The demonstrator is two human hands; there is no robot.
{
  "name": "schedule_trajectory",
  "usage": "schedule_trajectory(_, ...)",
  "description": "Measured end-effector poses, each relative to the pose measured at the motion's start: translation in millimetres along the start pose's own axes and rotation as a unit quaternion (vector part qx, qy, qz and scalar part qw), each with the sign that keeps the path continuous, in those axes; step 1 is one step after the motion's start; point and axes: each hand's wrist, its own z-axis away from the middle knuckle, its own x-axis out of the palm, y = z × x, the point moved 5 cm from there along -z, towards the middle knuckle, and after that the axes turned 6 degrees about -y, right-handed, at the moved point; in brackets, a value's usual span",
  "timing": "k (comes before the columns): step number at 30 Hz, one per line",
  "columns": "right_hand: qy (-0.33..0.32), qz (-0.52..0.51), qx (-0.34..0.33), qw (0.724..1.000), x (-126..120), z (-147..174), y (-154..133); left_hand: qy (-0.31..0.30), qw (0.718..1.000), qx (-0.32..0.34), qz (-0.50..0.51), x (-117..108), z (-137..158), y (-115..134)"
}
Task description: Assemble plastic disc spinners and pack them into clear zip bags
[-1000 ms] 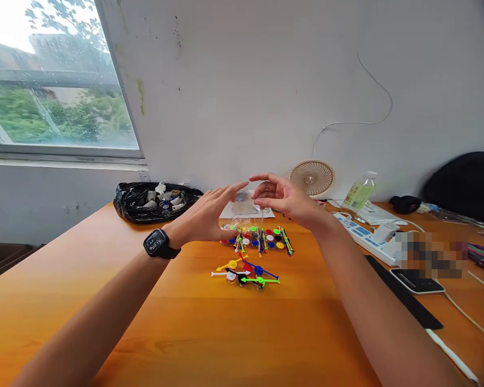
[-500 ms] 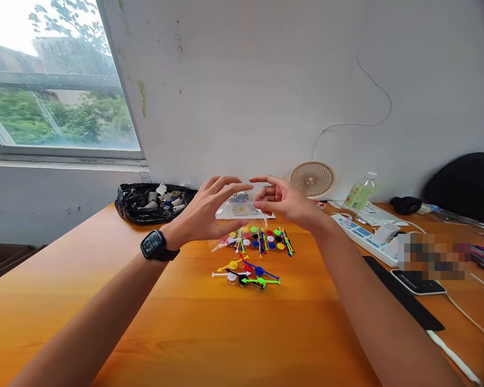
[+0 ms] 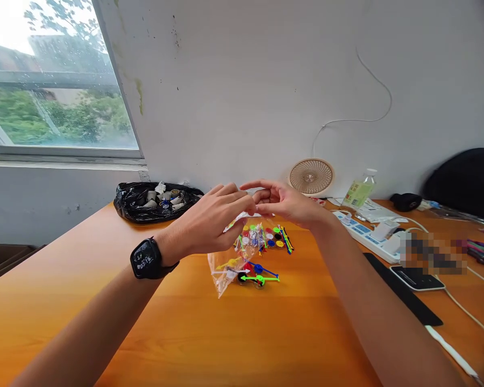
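A clear plastic bag [image 3: 226,269] hangs from my hands over the middle of the table. My left hand [image 3: 221,215], with a black watch on its wrist, is closed on the bag. Fingertips of my right hand [image 3: 286,204] meet those of the left at the bag's upper part; its fingers are bent in a pinch on the bag, though the exact grip is partly hidden. Below and partly behind the bag lie several arrow spinners, among them a green spinner [image 3: 260,279] and a blue spinner [image 3: 258,268]. Farther back are more coloured discs [image 3: 271,243] and a bundle of arrows [image 3: 286,239].
A black bag [image 3: 126,207] with grey pieces lies at the back left. On the right are a round fan [image 3: 311,176], a bottle [image 3: 360,192], a power strip [image 3: 361,232], a black mat [image 3: 403,290] and a pixelated patch beside a white-edged device [image 3: 417,279].
My left hand has come right to meet the right hand and closed its fingers. The clear bag now hangs lower, in front of the spinners. The right hand has barely moved.
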Motion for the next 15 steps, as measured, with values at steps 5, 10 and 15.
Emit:
schedule_trajectory(5,-0.004,-0.005,-0.002,1.0,3.0,-3.6,2.8,-0.019,0.999,0.002,0.041,3.4,-0.5,-2.4)
schedule_trajectory(10,0.009,-0.071,-0.043,0.997,-4.1,-4.3,9.8,0.104,0.988,-0.074,0.085,-10.5,1.6,-15.6)
schedule_trajectory(15,-0.159,-0.137,-0.045,0.977,15.7,-6.5,24.0,0.193,0.966,-0.148,0.086,-18.0,6.8,-24.6)
